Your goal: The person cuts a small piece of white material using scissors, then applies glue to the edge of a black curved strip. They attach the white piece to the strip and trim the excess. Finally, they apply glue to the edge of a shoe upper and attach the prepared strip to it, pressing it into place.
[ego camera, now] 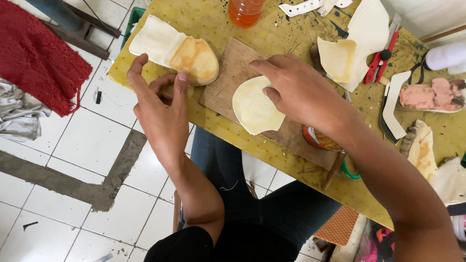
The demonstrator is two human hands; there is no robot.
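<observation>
Right hand (301,92) fingers press together on a pale cream rounded piece (255,109); left hand (160,109) fingers spread, empty.

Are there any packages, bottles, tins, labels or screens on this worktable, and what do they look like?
Clear plastic bottle of orange liquid: far edge of the yellow table, ribbed and round, top out of view.
Small round tin with an orange patterned side: near the table's front edge, partly hidden under the right hand and wrist.
White cylindrical container: far right edge, lying sideways, only partly in view.
No signs or screens show.
</observation>
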